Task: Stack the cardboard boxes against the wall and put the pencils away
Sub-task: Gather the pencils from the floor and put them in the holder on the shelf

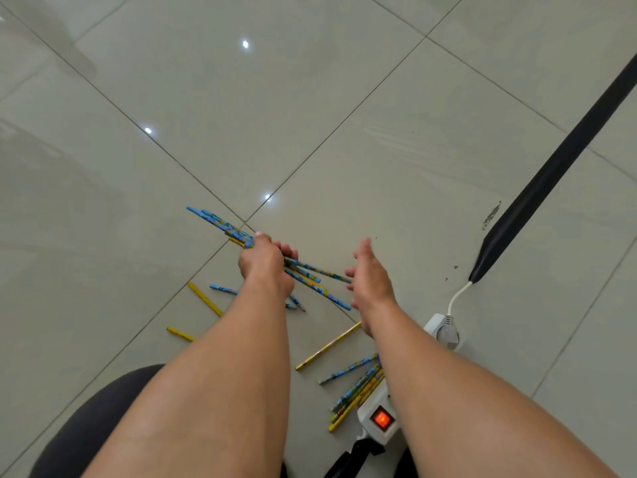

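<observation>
A bundle of pencils (217, 219), mostly blue-patterned with some yellow, sits a little below the middle of the frame, gripped around its middle by the left hand (265, 262). The fingers are curled tight around the shafts, and the pencils fan out unevenly on both sides, toward the upper left and toward the lower right. The fist at the midpoint probably serves to keep the bunch balanced while more are added.

The right hand (370, 276) holds nothing. It floats just beside the lower-right ends of the bundle with palm turned inward and fingers loosely spread, apparently ready to tap the ragged ends flush or to reach down for another pencil. Both forearms stretch forward from the bottom of the frame, roughly parallel, wrists bent slightly down toward the floor (310, 98).

Several loose pencils (205, 299) lie scattered on the tiles below the hands, at least 3 yellow and 1 blue. A heap of pencils (360, 384) lies at the lower right, touching a white power strip (377, 420) with a lit red switch. A white plug (444, 331) and a black cable cover (551, 174) run toward the upper right. No cardboard boxes are in view, so gathering seems well short of done.
</observation>
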